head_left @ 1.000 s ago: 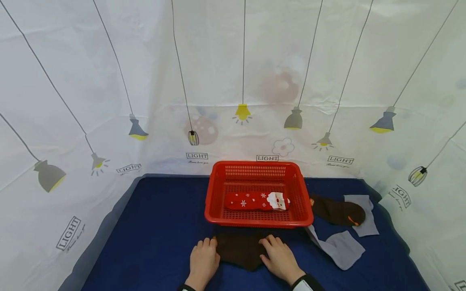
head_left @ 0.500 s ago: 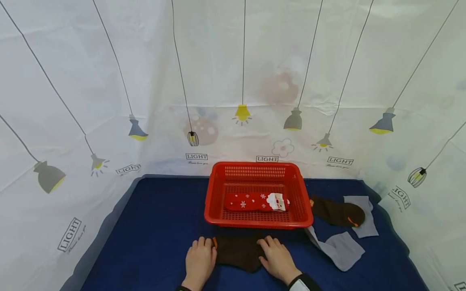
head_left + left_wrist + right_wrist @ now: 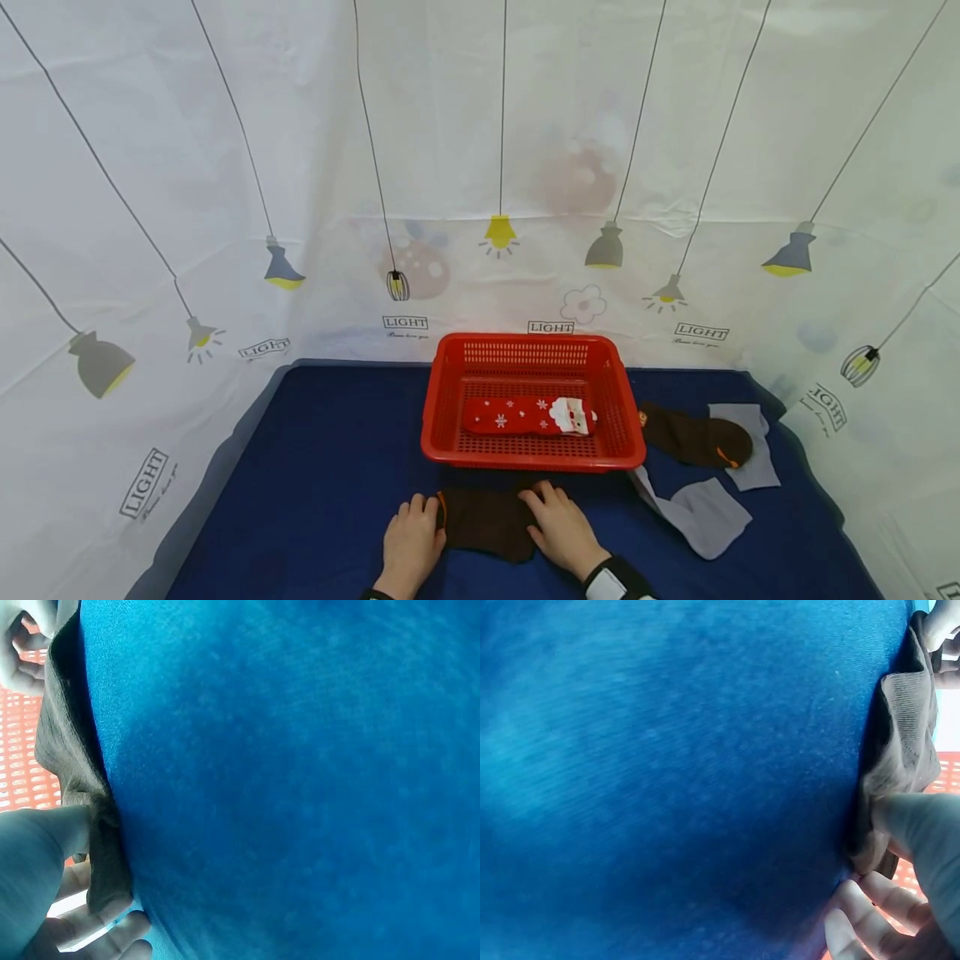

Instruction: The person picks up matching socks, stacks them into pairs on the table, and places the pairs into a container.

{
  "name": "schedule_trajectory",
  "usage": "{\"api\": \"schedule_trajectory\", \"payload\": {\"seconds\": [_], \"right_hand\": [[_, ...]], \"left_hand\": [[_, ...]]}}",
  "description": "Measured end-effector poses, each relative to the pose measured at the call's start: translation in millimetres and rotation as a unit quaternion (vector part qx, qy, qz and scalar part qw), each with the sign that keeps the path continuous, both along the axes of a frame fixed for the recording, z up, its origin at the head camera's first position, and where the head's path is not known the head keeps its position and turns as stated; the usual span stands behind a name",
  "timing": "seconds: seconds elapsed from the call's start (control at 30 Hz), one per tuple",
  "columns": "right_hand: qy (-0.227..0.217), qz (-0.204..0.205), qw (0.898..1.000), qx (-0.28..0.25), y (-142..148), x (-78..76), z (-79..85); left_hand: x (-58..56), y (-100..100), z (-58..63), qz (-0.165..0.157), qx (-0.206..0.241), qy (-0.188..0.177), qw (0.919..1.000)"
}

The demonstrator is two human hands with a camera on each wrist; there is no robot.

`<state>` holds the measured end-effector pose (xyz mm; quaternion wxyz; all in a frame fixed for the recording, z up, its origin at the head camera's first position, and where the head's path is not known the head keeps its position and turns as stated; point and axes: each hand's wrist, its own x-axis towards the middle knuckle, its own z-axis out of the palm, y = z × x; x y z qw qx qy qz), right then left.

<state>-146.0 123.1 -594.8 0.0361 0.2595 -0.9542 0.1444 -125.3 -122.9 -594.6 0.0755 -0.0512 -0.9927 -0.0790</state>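
Note:
A dark brown sock [image 3: 487,523] with an orange mark at its left end lies on the blue cloth in front of the red basket. My left hand [image 3: 412,540] pinches its left end; in the left wrist view the thumb presses the brown sock [image 3: 71,750] against the fingers. At the opposite end, my right hand [image 3: 561,527] grips the fabric between thumb and fingers, as the right wrist view shows with the sock [image 3: 904,735] bunched at the thumb. Part of each end is hidden under the fingers.
The red basket [image 3: 532,462] holds a red sock [image 3: 517,417] with snowflakes and a Santa face. To its right lie another brown sock [image 3: 697,437], a grey sock [image 3: 753,467] partly beneath it, and a second grey sock [image 3: 708,517]. A white printed curtain [image 3: 450,167] stands behind.
My right hand has shifted left and slightly away from me with its end of the brown sock, so the hands are closer together. My left hand has moved slightly left, and more orange shows there.

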Motion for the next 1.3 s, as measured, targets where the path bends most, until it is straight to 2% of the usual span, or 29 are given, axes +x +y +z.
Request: {"api": "schedule_trajectory", "payload": {"seconds": [0.2,0.3,0.4,0.6,0.77,0.93,1.1,1.3], "right_hand": [[0.021,0.013,1.0,0.002,-9.0,-0.2,-3.9],[0.044,0.02,0.999,-0.003,-12.3,1.4,-5.1],[0.068,0.021,0.997,-0.009,-14.1,2.8,-5.2],[0.077,0.023,0.997,-0.016,-12.2,3.1,-6.1],[0.048,0.023,0.998,-0.02,-7.4,4.5,-4.1],[0.02,0.013,0.999,-0.023,4.4,7.1,4.3],[0.041,-0.011,0.999,-0.022,22.6,10.4,13.5],[0.067,-0.055,0.996,-0.03,46.4,15.2,22.2]], "left_hand": [[0.2,1.8,-4.0,-0.005,0.004,0.028,0.9996],[-0.1,2.4,-5.7,-0.008,0.006,0.053,0.9985],[-0.7,3.0,-6.9,-0.006,0.006,0.063,0.998],[-2.2,5.2,-6.8,-0.001,0.013,0.04,0.9991],[-1.1,6.5,-4.6,-0.001,0.02,0.048,0.9987],[-2.4,13.5,2.6,-0.002,0.023,0.017,0.9996],[-3.6,24.5,11.2,-0.023,0.024,-0.005,0.9994],[-3.9,41.7,18.9,-0.066,0.035,-0.001,0.9972]]}}
